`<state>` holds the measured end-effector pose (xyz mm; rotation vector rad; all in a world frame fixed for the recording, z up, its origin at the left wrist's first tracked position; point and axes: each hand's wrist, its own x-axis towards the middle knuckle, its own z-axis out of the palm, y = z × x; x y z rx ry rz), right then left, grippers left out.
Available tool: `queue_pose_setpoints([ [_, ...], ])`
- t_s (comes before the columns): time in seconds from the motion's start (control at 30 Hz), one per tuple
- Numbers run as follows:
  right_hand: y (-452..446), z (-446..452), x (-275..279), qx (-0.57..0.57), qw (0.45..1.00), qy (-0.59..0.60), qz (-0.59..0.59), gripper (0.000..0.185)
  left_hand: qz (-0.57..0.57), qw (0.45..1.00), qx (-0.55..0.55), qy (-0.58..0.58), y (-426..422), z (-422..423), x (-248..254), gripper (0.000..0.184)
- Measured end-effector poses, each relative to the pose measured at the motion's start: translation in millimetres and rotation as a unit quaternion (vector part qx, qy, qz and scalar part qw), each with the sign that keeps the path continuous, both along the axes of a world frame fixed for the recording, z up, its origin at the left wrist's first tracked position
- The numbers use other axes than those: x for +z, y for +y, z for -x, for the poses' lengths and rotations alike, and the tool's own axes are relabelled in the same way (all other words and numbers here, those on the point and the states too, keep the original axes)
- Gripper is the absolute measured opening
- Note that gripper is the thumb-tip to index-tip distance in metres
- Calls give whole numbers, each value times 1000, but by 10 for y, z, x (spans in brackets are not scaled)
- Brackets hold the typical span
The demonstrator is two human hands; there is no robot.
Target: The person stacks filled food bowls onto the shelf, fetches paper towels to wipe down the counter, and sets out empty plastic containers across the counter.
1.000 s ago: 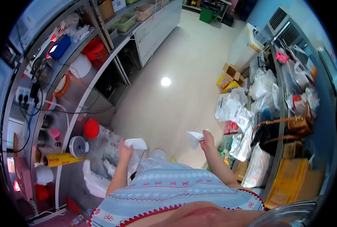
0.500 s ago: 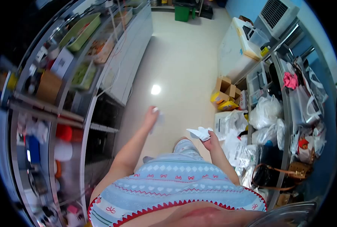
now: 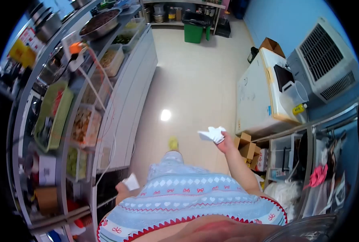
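Observation:
My right hand (image 3: 227, 145) is closed around a crumpled white tissue (image 3: 212, 134), held out over the floor ahead of me. Low on the left, beside my patterned light blue clothing (image 3: 187, 197), my left hand (image 3: 122, 191) grips another white tissue (image 3: 131, 182). Its fingers are partly hidden. One foot in a yellow shoe (image 3: 173, 143) shows in front of me.
Along the left runs a metal counter (image 3: 125, 109) with food tubs, a green basket (image 3: 58, 117) and a large bowl (image 3: 101, 24). On the right stand a white chest freezer (image 3: 254, 94), an air cooler (image 3: 326, 60) and cardboard boxes (image 3: 248, 149). A green bin (image 3: 193, 33) is farther ahead.
I have moved forward, so the freezer and counter are nearer. My left hand has swung back toward my body with its tissue. My right hand still holds the other one out.

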<state>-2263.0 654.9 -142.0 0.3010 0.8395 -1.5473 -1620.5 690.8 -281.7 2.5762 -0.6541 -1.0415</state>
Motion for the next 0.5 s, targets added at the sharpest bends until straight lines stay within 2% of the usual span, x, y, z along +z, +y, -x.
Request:
queue_pose_setpoints([
  [0.07,-627,317,-29,-10,1000,8,-4,42,-64,998,23,-12,-402,-3,-10,37],
  [0.13,-1350,698,-78,-57,997,9,-51,42,-92,996,19,5,-1142,303,-46,36],
  [0.2,-1705,871,-158,-88,995,-11,-50,41,-93,995,-17,28,-2045,723,-149,36],
  [0.27,-2182,1274,-292,-160,979,-107,-63,39,-40,992,-93,79,-3244,1363,-314,35],
  [0.3,-2306,1461,-511,-163,978,-109,-75,39,3,984,-138,114,-3888,1734,-447,35],
  [0.33,-2352,1618,-802,-126,988,-9,-90,38,49,971,-184,142,-4492,2131,-569,34],
  [0.37,-2499,1784,-958,-83,988,94,-94,38,73,962,-186,184,-5149,2708,-403,42],
  [0.4,-2808,1982,-966,-80,988,98,-90,38,127,932,-314,128,-5839,3239,-436,46],
  [0.47,-3306,2286,-909,-162,979,35,-122,34,192,885,-416,82,-6947,4276,-105,45],
  [0.5,-3499,2401,-900,-201,969,2,-144,32,192,885,-407,121,-7397,4739,202,45],
])
